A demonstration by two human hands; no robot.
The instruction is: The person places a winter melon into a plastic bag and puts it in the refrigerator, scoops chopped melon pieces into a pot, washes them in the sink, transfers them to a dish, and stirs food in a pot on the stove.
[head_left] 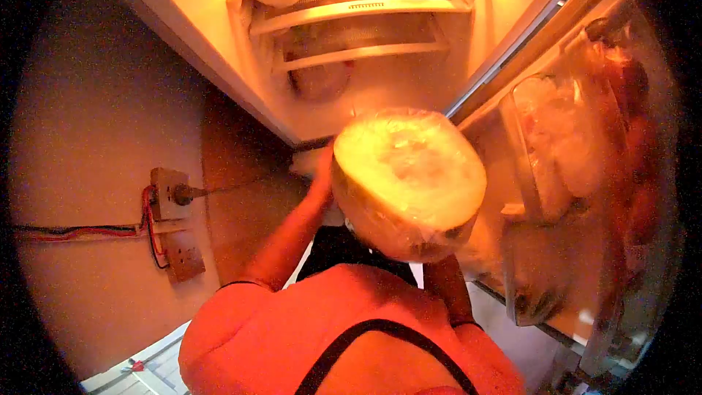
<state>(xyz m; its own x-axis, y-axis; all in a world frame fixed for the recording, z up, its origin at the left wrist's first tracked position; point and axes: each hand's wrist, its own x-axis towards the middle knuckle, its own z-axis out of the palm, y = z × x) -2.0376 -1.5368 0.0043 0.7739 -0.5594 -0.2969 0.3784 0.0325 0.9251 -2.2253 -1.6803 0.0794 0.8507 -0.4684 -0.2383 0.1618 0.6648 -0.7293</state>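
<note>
A large cut melon or pumpkin (409, 168), its pale yellow cut face turned up and apparently under clear film, is held in front of my chest. My left hand (326, 172) is against its left side, with the fingers mostly hidden behind it. Beneath its lower right edge is my right hand (441, 267), largely covered by the fruit. The fruit is in front of an open, lit fridge (380, 95), just outside its lower front edge.
Fridge shelves (365, 6) carry wrapped items and a bowl. At the right the open fridge door (482, 121) has racks with bagged items (556, 132). Sockets (170, 194) with a plug and cables are on the left wall.
</note>
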